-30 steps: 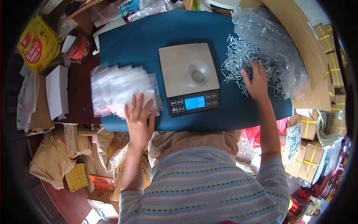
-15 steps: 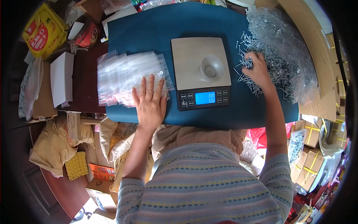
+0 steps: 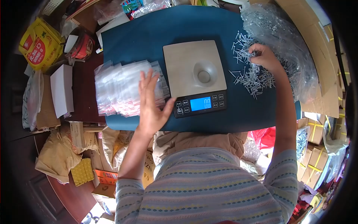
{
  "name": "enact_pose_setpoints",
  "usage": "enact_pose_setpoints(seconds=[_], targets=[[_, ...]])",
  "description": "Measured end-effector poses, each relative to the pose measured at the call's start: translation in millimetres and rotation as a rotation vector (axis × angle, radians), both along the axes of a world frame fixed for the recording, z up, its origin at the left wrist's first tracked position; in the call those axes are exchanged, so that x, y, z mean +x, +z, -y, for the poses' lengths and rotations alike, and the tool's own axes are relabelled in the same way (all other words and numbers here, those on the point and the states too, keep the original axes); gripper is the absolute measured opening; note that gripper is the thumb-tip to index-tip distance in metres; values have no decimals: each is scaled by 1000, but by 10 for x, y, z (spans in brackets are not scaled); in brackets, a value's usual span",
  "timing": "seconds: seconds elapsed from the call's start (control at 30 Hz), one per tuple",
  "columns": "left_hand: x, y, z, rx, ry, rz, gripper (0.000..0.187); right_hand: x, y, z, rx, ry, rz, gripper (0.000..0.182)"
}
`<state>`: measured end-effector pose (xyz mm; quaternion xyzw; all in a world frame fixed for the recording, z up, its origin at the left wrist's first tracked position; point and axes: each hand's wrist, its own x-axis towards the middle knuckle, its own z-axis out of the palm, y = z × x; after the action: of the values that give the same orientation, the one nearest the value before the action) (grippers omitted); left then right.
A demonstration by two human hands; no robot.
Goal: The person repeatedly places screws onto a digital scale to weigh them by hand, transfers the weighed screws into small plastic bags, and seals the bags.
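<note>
Two hands work: the right hand (image 3: 265, 56) pinches small silver nails (image 3: 250, 76), so grab few and hold tight; the left hand (image 3: 151, 102), open, rests on clear plastic bags (image 3: 121, 87)

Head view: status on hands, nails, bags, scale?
Left hand open over the bags, fingers spread. Right hand closed on nails at the pile. Scale between them, small funnel on top, nothing blocking.
</note>
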<state>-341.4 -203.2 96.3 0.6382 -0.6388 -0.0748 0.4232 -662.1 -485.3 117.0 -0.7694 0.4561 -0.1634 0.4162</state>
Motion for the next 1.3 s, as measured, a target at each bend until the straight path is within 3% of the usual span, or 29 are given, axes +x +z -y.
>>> enact_pose_setpoints(seconds=[0.07,0.17,0.3,0.43,0.77,0.9,0.97,1.0,1.13,1.23,1.27,1.3], targets=[[-135,88,199,-23,-79,-30,86,35,67,34,104,-38,39,21],[-369,192,462,-25,-171,-9,96,10,-20,186,-97,106,-102,21],[-573,170,741,9,-266,-52,101,132,45,160,-68,74,-57,20],[-639,113,837,87,-241,-242,100,288,143,132,-65,93,-46,21],[-659,93,843,14,74,-118,109,1343,303,-579,120,243,455,23],[-643,26,841,-5,133,-196,113,1649,-21,-963,-331,180,742,20],[-642,0,844,41,124,-268,113,1612,12,-1127,-318,206,681,17],[-663,20,855,-70,117,-274,103,1582,33,-1158,-401,261,610,16],[-630,-34,882,-26,108,-234,75,1451,80,-1127,-680,381,429,14],[-614,-19,857,-68,67,-191,76,1345,114,-1080,-628,336,429,12],[-598,-5,843,-69,44,-109,76,1305,135,-1086,-419,284,491,12],[-572,17,821,-70,21,-27,76,1253,146,-1050,-406,256,484,12]])
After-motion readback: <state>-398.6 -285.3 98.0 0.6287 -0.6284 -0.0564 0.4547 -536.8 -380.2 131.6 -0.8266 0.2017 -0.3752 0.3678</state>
